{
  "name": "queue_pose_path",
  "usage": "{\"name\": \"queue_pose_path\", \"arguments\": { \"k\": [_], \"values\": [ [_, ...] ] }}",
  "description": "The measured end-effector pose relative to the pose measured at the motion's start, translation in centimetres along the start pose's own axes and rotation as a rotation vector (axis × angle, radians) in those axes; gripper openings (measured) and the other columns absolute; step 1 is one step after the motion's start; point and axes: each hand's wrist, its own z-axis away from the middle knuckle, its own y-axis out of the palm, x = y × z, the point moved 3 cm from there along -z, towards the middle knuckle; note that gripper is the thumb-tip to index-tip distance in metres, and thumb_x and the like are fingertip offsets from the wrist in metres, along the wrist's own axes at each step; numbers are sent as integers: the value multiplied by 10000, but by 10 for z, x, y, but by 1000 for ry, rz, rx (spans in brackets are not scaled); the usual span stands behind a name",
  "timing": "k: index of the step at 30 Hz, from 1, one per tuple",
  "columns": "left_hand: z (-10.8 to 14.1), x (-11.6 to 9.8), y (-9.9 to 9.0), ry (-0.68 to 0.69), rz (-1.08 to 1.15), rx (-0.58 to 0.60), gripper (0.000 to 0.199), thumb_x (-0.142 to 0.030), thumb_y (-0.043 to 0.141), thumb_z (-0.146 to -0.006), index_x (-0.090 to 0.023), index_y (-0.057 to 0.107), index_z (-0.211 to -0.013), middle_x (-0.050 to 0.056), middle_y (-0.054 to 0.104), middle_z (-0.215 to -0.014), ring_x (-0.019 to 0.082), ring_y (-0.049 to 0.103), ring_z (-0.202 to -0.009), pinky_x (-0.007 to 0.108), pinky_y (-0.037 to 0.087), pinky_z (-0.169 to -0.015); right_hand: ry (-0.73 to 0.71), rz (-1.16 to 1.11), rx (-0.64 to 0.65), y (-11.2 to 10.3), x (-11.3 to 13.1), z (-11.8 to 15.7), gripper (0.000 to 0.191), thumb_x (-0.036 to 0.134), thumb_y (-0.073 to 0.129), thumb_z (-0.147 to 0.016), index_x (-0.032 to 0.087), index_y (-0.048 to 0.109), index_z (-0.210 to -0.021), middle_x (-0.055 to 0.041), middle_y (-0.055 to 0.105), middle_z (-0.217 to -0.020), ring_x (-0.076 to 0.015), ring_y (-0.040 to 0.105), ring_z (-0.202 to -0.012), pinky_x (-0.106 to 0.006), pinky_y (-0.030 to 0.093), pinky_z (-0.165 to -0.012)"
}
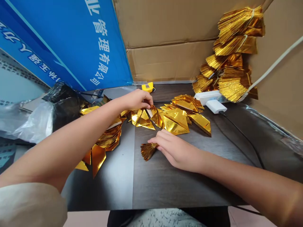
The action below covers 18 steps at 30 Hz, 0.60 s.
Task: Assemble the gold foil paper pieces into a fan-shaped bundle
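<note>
My left hand [139, 99] reaches to the back of the dark table, its fingers pinched on the edge of a folded gold foil paper [155, 116] whose pale side shows. Closer to me, my right hand [174, 150] is closed round a small bundle of gold foil papers [148, 151], their edges fanning out to the left. More folded gold papers [176, 121] lie just beyond my right hand. A loose pile of folded gold papers [111, 137] spreads beneath and beside my left forearm.
Tied gold foil bundles [233, 53] are stacked at the back right beside a white power strip [209, 96] with a plugged-in charger [216, 106] and black cable. A yellow tape measure [147, 87] sits by the cardboard [163, 64]. Plastic bags [59, 107] lie left.
</note>
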Motion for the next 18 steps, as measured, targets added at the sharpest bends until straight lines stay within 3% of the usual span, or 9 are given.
{"name": "queue_pose_path", "arguments": {
  "k": [6, 10, 14, 15, 18],
  "values": [
    [11, 2, -27, 17, 109, -24, 165, -282, 654, -825, -159, 744, -888, 20, 747, -867, 128, 660, -790, 228, 438, -722, 15, -10, 12, 0, 0, 0, 344, 16, 403, -976, 135, 575, -1249, -105, 607, -1008, -226, 549, -963, -387, 541, -819],
    [39, -14, -37, 7, 257, -172, 171, -301, 616, -867, -150, 644, -943, 26, 692, -818, 129, 642, -742, 238, 452, -674, 30, -35, 32, -1, 0, 0, 336, 3, 408, -967, 129, 579, -1227, -114, 604, -1057, -223, 558, -1002, -397, 550, -874],
    [73, -37, -16, -63, 506, -265, 426, -258, 597, -903, -210, 436, -1294, -25, 606, -736, 111, 594, -630, 220, 444, -580, 62, -27, 11, -1, 0, 1, 303, 18, 389, -975, 112, 568, -1200, -188, 505, -1275, -208, 594, -1025, -406, 568, -894],
    [81, -42, -9, -66, 542, -284, 411, -250, 581, -915, -220, 413, -1289, -37, 586, -728, 105, 584, -620, 217, 449, -580, 60, -4, 1, -1, 0, 2, 300, 16, 387, -973, 113, 563, -1196, -206, 467, -1320, -207, 597, -1018, -413, 571, -888],
    [98, -51, 12, -101, 526, -301, 115, -251, 524, -949, -189, 544, -1043, 3, 613, -828, 99, 595, -700, 221, 484, -646, 32, 57, -17, 0, 1, 4, 318, -9, 401, -949, 117, 541, -1205, -224, 397, -1378, -210, 590, -1020, -419, 576, -874]
  ]
}}
